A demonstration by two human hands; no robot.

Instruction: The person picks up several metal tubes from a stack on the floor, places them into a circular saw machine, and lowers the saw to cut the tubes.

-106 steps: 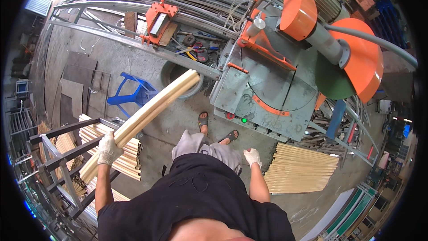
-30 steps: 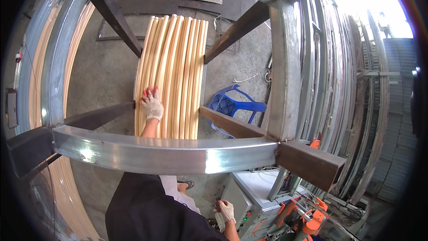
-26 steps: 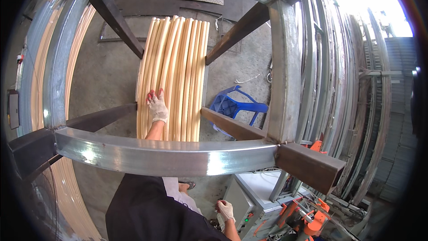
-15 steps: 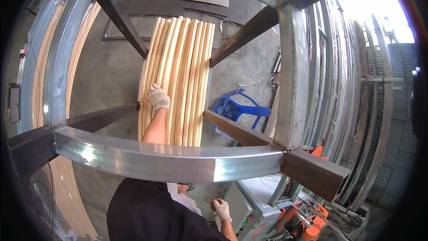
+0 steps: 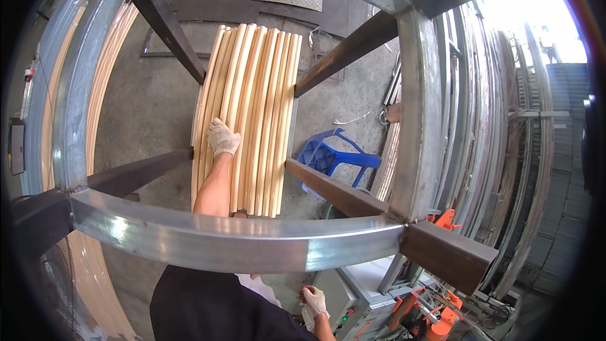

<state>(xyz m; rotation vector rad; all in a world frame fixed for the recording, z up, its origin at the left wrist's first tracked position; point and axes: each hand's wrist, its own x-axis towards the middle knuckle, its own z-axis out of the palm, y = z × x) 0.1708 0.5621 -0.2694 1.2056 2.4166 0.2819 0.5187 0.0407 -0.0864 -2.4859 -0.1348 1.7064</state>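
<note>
A row of long, pale wooden poles lies side by side below a metal frame. On the left part of this row rests my left hand, in a whitish knitted glove, its fingers curled over a pole. Its forearm passes behind the frame's near bar. Down at the lower edge, beside a grey cabinet, my right hand is gloved too, with bent, closed fingers. What it holds, if anything, cannot be made out.
Dark steel legs of the frame slant down around the poles. A blue plastic stool lies tipped over at their right. Long metal bars stand along the right side; wrapped wooden lengths lie at the left. Orange clamps sit at lower right.
The view has shifted slightly, and the near bar appears lower, showing more of the poles' near ends. My left hand stays at nearly the same spot on the poles; my right hand has barely moved.
</note>
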